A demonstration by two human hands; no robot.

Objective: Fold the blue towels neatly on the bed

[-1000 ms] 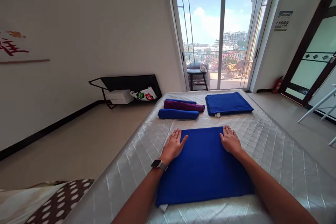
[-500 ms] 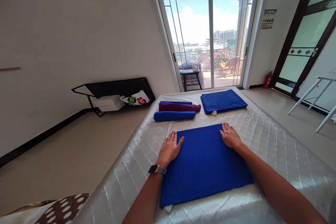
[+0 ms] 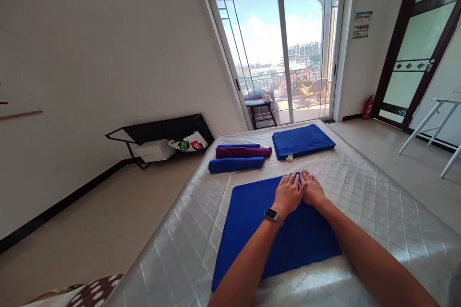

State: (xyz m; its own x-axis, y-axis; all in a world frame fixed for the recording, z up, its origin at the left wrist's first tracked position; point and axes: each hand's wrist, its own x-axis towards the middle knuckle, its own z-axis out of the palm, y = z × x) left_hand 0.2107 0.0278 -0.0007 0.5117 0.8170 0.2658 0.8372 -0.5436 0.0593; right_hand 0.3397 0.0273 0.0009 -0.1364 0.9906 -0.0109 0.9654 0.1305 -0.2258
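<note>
A folded blue towel (image 3: 252, 216) lies flat on the silver quilted mattress (image 3: 360, 201) in front of me. My left hand (image 3: 287, 193), with a watch on its wrist, rests palm down on the towel's far right corner. My right hand (image 3: 311, 188) lies flat right beside it, the two hands touching side by side. Neither hand grips anything.
Farther along the mattress lie three rolled towels, two blue (image 3: 236, 164) and one purple (image 3: 243, 152), and another folded blue towel (image 3: 301, 141). A black rack (image 3: 162, 130) leans on the left wall. A stool (image 3: 259, 105) stands at the glass balcony door. White table legs (image 3: 435, 129) stand at right.
My left hand has slid from the towel's far left corner across to the far right corner, beside my right hand. The view has shifted slightly.
</note>
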